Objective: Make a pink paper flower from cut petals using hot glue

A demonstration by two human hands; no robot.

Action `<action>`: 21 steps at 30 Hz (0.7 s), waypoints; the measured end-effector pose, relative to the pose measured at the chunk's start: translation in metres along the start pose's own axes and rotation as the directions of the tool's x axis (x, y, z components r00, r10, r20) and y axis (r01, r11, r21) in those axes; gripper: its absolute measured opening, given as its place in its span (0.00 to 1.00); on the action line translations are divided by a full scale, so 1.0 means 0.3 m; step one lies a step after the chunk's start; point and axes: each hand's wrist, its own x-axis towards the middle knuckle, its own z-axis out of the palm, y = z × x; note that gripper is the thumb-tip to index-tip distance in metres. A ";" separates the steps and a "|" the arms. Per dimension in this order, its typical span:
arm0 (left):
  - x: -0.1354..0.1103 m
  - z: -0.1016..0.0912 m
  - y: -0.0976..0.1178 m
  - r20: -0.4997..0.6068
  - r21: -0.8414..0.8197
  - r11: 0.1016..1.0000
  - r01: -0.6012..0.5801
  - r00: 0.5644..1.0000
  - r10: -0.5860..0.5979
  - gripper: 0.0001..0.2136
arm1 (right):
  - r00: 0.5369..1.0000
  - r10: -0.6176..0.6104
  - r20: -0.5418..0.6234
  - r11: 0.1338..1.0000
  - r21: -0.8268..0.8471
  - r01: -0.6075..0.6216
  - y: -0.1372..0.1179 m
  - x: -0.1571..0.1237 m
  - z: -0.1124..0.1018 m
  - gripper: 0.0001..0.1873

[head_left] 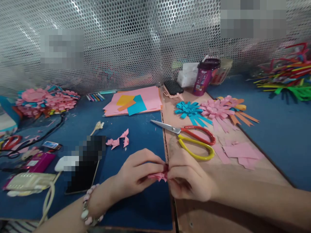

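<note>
Between my two hands is a small pink paper piece (159,176) with cut, petal-like edges. My left hand (142,171), with a beaded bracelet (85,210) at its wrist, pinches the paper from the left. From the right, my right hand (189,176) closes its fingers on the same paper; its fingertips partly hide it. Just beyond the hands lie scissors (181,131) with one red and one yellow handle, blades pointing left. Pink paper scraps (119,140) rest on the blue tabletop, and flat pink paper pieces (240,153) lie to the right.
Blue, pink and orange paper flowers (216,108) lie beyond the scissors. Coloured sheets (136,100), a purple cup (205,77) and a tissue pack (187,76) stand near the perforated metal wall (121,42). At left are a dark phone (89,165), a power strip (29,183) and a flower pile (46,100).
</note>
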 end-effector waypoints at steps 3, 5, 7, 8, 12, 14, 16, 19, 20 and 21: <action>0.003 -0.005 0.005 -0.020 0.006 1.000 -0.012 1.000 0.012 0.08 | 1.000 0.017 0.013 0.999 0.038 -0.017 0.004 -0.004 0.001 0.14; 0.005 -0.006 0.008 -0.025 0.012 1.000 -0.022 0.999 0.023 0.08 | 0.999 0.038 0.005 0.997 0.064 -0.038 0.007 -0.008 0.005 0.15; 0.007 -0.006 0.009 -0.029 0.015 0.999 -0.037 0.999 0.038 0.09 | 0.999 0.052 -0.007 0.996 0.070 -0.052 0.009 -0.012 0.008 0.17; 0.007 -0.005 0.009 -0.031 0.016 0.999 -0.044 0.999 0.045 0.09 | 0.999 0.049 -0.006 0.996 0.068 -0.048 0.009 -0.013 0.009 0.17; 0.008 0.000 0.007 -0.028 0.011 0.999 -0.042 0.999 0.042 0.06 | 0.999 0.038 0.037 0.999 0.023 -0.039 0.006 -0.010 0.006 0.13; 0.008 0.003 0.005 -0.022 -0.012 1.000 -0.013 1.000 0.012 0.06 | 0.998 0.039 0.052 0.999 -0.004 -0.039 0.005 -0.006 0.004 0.11; 0.008 0.006 0.003 -0.022 -0.041 0.999 0.013 1.000 -0.014 0.08 | 0.998 0.033 0.053 0.999 -0.019 -0.032 0.005 -0.003 0.003 0.10; 0.007 0.008 0.004 -0.032 -0.056 0.998 0.017 0.999 -0.019 0.09 | 0.998 0.020 0.053 1.000 -0.024 -0.019 0.003 -0.002 0.002 0.09; 0.007 0.008 0.005 -0.034 -0.053 0.999 0.012 0.999 -0.014 0.09 | 0.999 0.013 0.050 1.000 -0.021 -0.012 0.002 -0.003 0.002 0.09; 0.007 0.007 0.007 -0.034 -0.047 0.999 0.008 0.999 -0.009 0.09 | 0.999 0.010 0.047 1.000 -0.017 -0.010 0.000 -0.004 0.002 0.09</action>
